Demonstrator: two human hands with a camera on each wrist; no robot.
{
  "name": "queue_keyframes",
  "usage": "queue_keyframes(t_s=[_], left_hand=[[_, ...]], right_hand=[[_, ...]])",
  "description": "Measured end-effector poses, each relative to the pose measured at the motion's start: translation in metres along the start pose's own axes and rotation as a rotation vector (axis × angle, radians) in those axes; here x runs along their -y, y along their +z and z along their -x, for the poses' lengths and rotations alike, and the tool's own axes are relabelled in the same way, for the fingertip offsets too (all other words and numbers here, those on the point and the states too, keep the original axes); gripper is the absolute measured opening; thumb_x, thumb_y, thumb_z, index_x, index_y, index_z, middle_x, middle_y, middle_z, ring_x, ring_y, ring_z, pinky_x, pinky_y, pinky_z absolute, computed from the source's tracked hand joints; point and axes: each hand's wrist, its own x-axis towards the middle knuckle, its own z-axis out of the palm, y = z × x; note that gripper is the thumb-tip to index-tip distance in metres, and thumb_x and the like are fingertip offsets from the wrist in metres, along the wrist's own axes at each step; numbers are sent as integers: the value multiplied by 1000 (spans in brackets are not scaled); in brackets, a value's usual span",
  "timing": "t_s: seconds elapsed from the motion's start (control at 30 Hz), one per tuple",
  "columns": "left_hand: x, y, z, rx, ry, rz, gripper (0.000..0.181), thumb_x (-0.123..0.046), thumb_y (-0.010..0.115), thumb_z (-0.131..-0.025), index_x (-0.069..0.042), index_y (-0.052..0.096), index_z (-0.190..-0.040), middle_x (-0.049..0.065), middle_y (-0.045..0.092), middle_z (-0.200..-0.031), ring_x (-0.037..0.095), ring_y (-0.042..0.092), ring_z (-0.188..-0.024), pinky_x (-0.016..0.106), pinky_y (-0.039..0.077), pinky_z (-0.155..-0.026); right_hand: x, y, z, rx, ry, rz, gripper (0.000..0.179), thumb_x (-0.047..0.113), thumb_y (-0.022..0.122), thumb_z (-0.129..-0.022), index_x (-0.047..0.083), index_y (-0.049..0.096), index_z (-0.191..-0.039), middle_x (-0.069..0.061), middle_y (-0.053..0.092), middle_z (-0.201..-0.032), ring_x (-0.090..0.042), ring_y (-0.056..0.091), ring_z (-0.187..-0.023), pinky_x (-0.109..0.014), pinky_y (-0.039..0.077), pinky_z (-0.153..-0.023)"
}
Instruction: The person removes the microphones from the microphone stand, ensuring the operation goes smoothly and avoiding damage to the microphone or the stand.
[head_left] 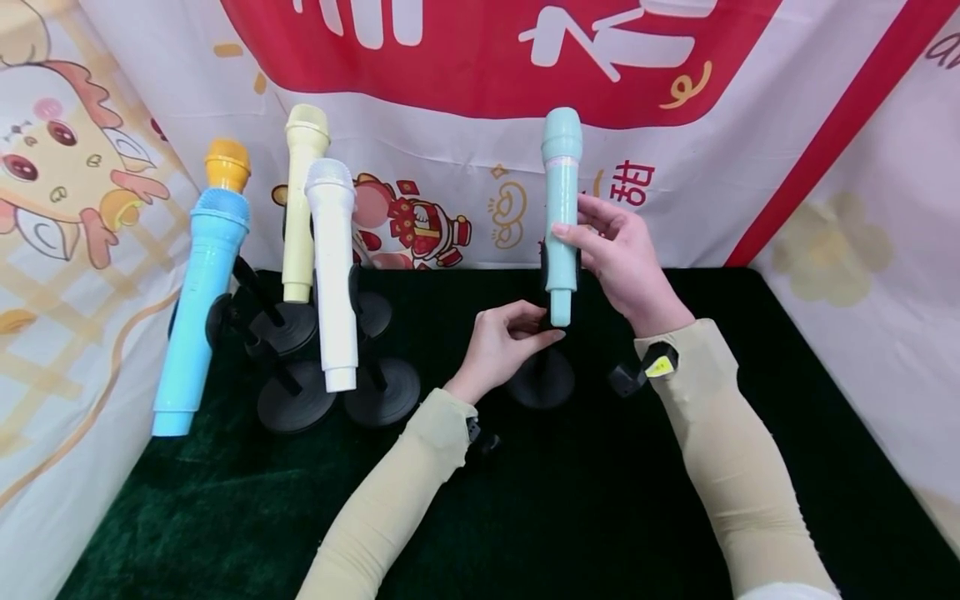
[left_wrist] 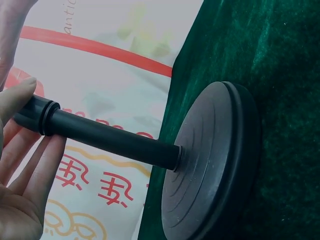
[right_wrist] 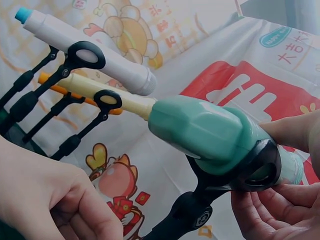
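A mint-green microphone [head_left: 561,179] stands nearly upright in the black clip [right_wrist: 261,175] of a desk stand. My right hand [head_left: 626,262] grips the microphone around its middle, with the thumb across the front and the other fingers behind. Lower down, my left hand [head_left: 501,343] holds the stand between thumb and fingers. In the left wrist view those fingers are around the thick black collar [left_wrist: 37,115] at the top of the stand's pole [left_wrist: 110,137]. The round base [left_wrist: 200,165] rests on the green cloth.
To the left, more black stands carry a blue microphone [head_left: 202,308], a white one [head_left: 334,275], a pale yellow one [head_left: 300,208] and an orange one [head_left: 228,165]. Dark green cloth [head_left: 600,517] covers the table. A printed fabric backdrop [head_left: 465,125] hangs behind.
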Motion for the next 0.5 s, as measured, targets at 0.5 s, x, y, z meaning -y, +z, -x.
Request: queue_keyframes(t_s=[0.5], left_hand=[[0,0,1,-18,22,-23,20,-19,84,-88,-9,75,-102,3,76,-101,9,72,-84,28,60,-75]], right_hand=[[4,-1,-3,-25,31,30,57,16,80,-91,6,59,-142,-18,62,-127,-28,65,-107,-34,59,-86]])
